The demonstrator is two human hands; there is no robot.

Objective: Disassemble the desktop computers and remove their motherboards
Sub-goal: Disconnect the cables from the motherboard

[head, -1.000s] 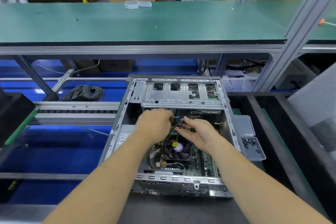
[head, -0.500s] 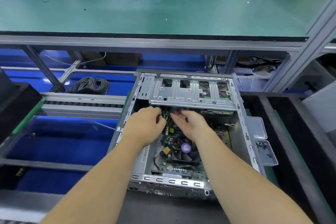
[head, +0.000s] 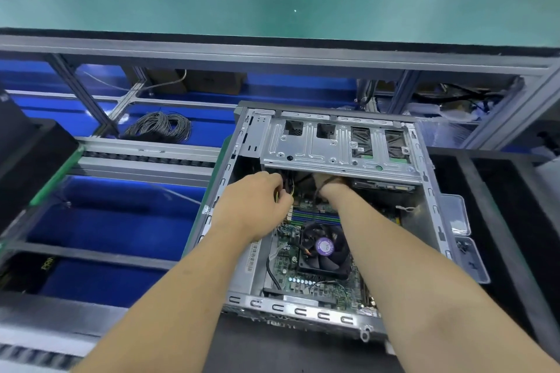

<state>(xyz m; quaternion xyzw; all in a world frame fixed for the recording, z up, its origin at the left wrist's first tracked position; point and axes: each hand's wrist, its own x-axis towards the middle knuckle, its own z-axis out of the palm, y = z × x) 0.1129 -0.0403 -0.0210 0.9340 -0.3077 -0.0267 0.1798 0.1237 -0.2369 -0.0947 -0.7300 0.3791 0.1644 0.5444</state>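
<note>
An open desktop case [head: 436,221] lies flat in front of me, its silver drive cage [head: 336,145] across the far end. Inside sits the green motherboard [head: 315,285] with a black CPU fan [head: 325,248] that carries a purple sticker. My left hand [head: 257,206] is at the cage's near edge, fingers curled round a bundle of dark and yellow cables [head: 288,188]. My right hand [head: 328,185] reaches under the cage; its fingers are hidden there, and a black cable crosses the wrist.
A clear plastic parts box [head: 454,215] with small screws hangs off the case's right side. A coil of grey cable [head: 160,127] lies on the blue surface at the left. A green-topped shelf [head: 272,3] spans the back. Black foam trays sit at the right.
Both hands have moved away from the fan toward the drive cage. My right hand has slid under the cage, and my left hand now holds the cables at its edge.
</note>
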